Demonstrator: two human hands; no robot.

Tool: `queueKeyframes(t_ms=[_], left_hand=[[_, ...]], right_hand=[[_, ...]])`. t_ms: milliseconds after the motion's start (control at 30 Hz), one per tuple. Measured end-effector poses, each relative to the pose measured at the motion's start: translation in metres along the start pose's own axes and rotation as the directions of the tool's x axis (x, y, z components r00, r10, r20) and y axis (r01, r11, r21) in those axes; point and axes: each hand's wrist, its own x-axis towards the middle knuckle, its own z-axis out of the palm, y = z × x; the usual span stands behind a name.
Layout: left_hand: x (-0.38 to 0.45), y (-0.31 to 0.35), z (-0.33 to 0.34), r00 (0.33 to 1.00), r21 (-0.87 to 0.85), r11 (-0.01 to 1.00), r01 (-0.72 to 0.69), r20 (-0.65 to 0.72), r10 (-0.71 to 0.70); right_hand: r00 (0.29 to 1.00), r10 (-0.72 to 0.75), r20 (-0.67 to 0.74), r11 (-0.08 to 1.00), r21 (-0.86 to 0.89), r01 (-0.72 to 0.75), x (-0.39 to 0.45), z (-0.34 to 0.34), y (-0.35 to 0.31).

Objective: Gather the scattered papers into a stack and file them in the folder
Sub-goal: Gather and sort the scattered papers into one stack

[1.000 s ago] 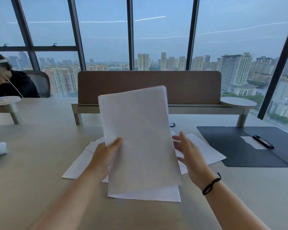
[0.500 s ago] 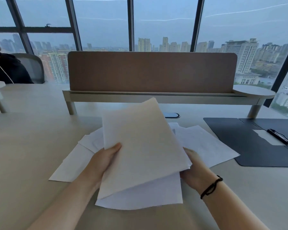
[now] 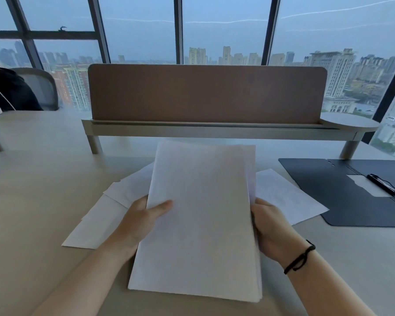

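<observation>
Now the two crooked sheets from half a second ago are lined up into one neat stack of papers, and both hands have pulled it closer and straighter. The left hand grips the stack's left edge, thumb on top and fingers hidden under it. The right hand holds the right edge with its fingers curled around it. A black band sits on the right wrist. More loose sheets lie flat on the bench under and beside the stack, some to the left and one to the right. The dark folder lies open on the bench, well off to the right, with a black clip on it.
</observation>
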Motion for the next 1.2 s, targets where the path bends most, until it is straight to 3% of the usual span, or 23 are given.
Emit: queueKeyframes(t_ms=[133, 233, 300, 333, 400, 433, 600, 800, 967, 1200], left_hand=[[0.002, -0.007, -0.002, 0.995, 0.095, 0.99, -0.102, 0.031, 0.1], [0.004, -0.006, -0.009, 0.993, 0.203, 0.973, -0.113, 0.051, 0.105], [0.009, -0.006, -0.015, 0.991, 0.243, 0.96, -0.136, 0.021, 0.135], [0.011, -0.003, -0.019, 0.992, 0.251, 0.96, -0.122, -0.009, 0.129], [0.021, 0.003, -0.03, 0.994, 0.192, 0.98, -0.059, -0.076, 0.075], [0.026, 0.007, -0.036, 0.993, 0.164, 0.986, -0.04, -0.106, 0.058], [0.046, 0.018, -0.066, 0.955, 0.326, 0.945, -0.029, -0.271, 0.123], [0.051, 0.011, -0.088, 0.935, 0.104, 0.995, -0.007, -0.351, 0.043], [0.049, 0.007, -0.084, 0.966, 0.111, 0.993, 0.04, -0.258, -0.01], [0.039, 0.002, -0.058, 0.997, 0.004, 0.999, 0.049, -0.054, -0.048]], right_hand=[[0.994, -0.008, 0.11, 0.996, -0.082, 0.017, -0.006, 0.01, 0.006], [0.982, -0.175, 0.074, 0.953, -0.236, 0.187, -0.002, 0.009, 0.007], [0.94, -0.339, 0.036, 0.797, -0.52, 0.307, 0.008, 0.005, 0.013], [0.916, -0.4, 0.033, 0.648, -0.696, 0.308, 0.013, 0.002, 0.018], [0.887, -0.462, -0.006, 0.32, -0.934, 0.16, 0.017, -0.003, 0.027], [0.896, -0.442, -0.046, 0.262, -0.962, 0.079, 0.018, -0.006, 0.03], [0.974, -0.161, -0.158, 0.211, -0.97, -0.122, 0.021, -0.017, 0.033], [0.991, -0.104, -0.08, 0.109, -0.992, -0.068, 0.026, -0.02, 0.032], [0.996, -0.085, -0.005, 0.095, -0.995, 0.003, 0.023, -0.016, 0.029], [0.982, -0.184, 0.042, 0.172, -0.982, 0.074, 0.016, -0.011, 0.023]])
